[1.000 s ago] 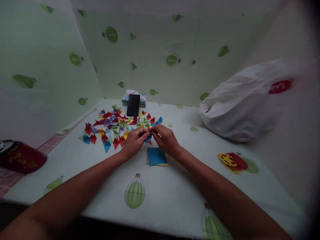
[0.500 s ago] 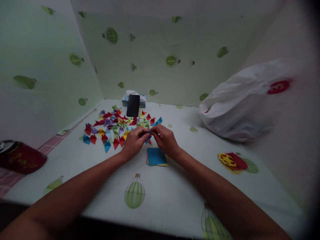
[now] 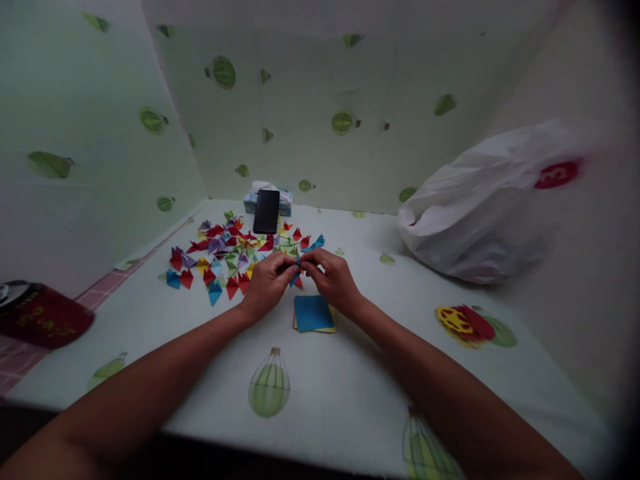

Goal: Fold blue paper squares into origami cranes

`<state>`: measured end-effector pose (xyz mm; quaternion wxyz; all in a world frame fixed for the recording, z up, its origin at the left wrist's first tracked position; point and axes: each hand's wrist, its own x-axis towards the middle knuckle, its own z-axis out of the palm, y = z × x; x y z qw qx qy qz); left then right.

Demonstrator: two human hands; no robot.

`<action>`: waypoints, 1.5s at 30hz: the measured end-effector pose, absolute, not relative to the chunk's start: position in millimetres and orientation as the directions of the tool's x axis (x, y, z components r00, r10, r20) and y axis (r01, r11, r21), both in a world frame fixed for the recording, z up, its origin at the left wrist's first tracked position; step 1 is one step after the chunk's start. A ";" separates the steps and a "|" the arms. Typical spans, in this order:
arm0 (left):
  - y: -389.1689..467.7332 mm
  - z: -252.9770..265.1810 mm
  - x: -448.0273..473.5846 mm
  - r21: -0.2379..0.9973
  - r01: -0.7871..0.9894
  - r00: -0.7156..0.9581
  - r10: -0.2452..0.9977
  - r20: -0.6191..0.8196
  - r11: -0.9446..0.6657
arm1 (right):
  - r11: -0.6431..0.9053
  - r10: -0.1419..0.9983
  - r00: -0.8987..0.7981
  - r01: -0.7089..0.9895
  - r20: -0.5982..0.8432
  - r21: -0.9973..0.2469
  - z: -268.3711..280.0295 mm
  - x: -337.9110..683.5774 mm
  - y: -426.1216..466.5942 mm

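Note:
Between my fingertips is a small folded blue paper (image 3: pixel 295 277), partly hidden by the fingers. My left hand (image 3: pixel 267 283) pinches it from the left, and my right hand (image 3: pixel 331 280) pinches its top from the right. Just below the hands lies a stack of square paper sheets (image 3: pixel 314 313), a blue one on top and yellow edges peeking out. Many folded paper pieces (image 3: pixel 233 250) in red, blue, purple, green and yellow are spread on the table beyond and left of my left hand.
A black phone (image 3: pixel 267 211) leans on a tissue box (image 3: pixel 285 201) at the back. On the right stand a white plastic bag (image 3: pixel 465 213) and, nearer, yellow and red cut-out pieces (image 3: pixel 457 321). A red can (image 3: pixel 45 315) lies at the left edge of the table (image 3: pixel 210 380).
Both hands stay in nearly the same place, pinching the blue paper. My right fingers have shifted very slightly left. Everything else on the table is still.

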<state>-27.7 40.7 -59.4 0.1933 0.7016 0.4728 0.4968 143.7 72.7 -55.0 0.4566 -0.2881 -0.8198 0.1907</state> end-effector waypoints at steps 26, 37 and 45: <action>43.8 -61.4 -25.1 0.964 0.089 0.018 0.968 0.251 -0.251 | 0.594 0.790 -0.363 0.252 0.494 -0.764 -52.4 147.4 78.5; 43.2 -61.7 -25.6 0.918 0.213 0.041 0.942 0.334 -0.335 | 0.640 0.755 -0.380 0.252 0.534 -0.726 -55.3 144.9 77.2; 44.8 -66.0 -24.8 0.961 0.113 0.001 0.967 0.254 -0.253 | 0.581 0.805 -0.333 0.282 0.490 -0.763 -60.9 142.7 72.6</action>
